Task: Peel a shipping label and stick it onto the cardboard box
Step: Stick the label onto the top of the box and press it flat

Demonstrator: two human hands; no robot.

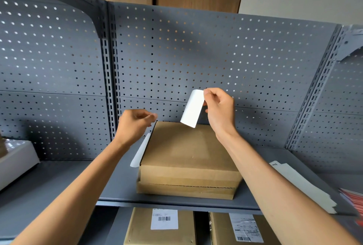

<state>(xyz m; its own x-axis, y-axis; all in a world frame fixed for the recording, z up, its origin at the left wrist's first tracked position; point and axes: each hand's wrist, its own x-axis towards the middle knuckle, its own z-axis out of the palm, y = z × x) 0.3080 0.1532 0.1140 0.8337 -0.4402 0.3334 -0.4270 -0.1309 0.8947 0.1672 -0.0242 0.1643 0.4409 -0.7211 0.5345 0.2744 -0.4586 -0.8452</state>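
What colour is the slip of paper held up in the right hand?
Plain white on the side facing us; the label, pinched by the right hand, shows clearly in the head view.

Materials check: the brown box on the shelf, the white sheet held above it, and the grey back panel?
Brown cardboard box: matte corrugated cardboard; fluted edge visible along the front seam. White label sheet, pinched in the right hand: looks like thin paper, curling slightly, smooth; whether adhesive-backed can't be told. Grey perforated back panel: likely painted sheet metal, with a regular hole grid and slotted uprights.

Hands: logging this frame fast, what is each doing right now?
Left hand: loosely curled, holding nothing visible.
Right hand: pinching the label above the box.
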